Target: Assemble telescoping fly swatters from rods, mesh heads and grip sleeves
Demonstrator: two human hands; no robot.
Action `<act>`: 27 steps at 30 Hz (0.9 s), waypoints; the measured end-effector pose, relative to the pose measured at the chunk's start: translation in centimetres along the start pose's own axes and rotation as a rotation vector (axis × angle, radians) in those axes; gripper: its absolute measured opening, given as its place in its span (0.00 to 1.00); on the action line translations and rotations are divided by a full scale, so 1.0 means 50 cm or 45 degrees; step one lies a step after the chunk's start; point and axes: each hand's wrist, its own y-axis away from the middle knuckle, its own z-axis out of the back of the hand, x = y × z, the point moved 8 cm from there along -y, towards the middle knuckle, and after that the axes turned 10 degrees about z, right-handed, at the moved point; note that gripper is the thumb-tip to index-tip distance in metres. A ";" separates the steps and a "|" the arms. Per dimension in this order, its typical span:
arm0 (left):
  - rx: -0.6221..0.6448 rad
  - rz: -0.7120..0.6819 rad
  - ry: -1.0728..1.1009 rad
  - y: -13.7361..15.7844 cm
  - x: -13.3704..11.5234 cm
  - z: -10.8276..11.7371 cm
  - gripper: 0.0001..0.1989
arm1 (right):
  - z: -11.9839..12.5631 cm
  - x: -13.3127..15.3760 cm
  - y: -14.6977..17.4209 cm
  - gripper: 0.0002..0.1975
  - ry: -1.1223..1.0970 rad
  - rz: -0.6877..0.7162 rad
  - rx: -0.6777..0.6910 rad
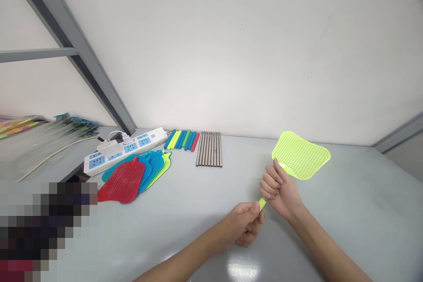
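A yellow-green fly swatter is held between both hands above the table, its perforated head (301,155) pointing up and to the right. My right hand (277,187) is wrapped around the shaft just below that head, hiding most of it. Below it, my left hand (246,224) grips the yellow-green handle (262,204), whose upper end shows above the thumb. A short bit of metal shaft is visible between the two hands.
Left on the table (185,229) lie a stack of swatter heads (124,183), a white power strip (127,150), a row of coloured handles (181,140) and several metal tubes (209,150). A wall (231,53) rises behind. Wrapped items (74,125) are at far left.
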 end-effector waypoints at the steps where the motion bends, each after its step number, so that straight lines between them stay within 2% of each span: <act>1: 0.000 -0.004 0.001 -0.002 0.003 0.001 0.21 | 0.002 -0.001 0.001 0.23 0.012 -0.003 -0.006; 9: 0.165 0.070 0.135 -0.011 0.019 -0.002 0.21 | -0.004 -0.011 0.001 0.23 -0.012 -0.048 0.016; 17: 0.197 0.203 0.253 -0.007 0.027 0.001 0.15 | -0.002 -0.013 0.001 0.24 -0.012 -0.045 -0.005; 27: 0.171 0.123 0.260 0.003 0.005 -0.005 0.12 | 0.005 -0.022 -0.004 0.23 -0.056 -0.070 -0.019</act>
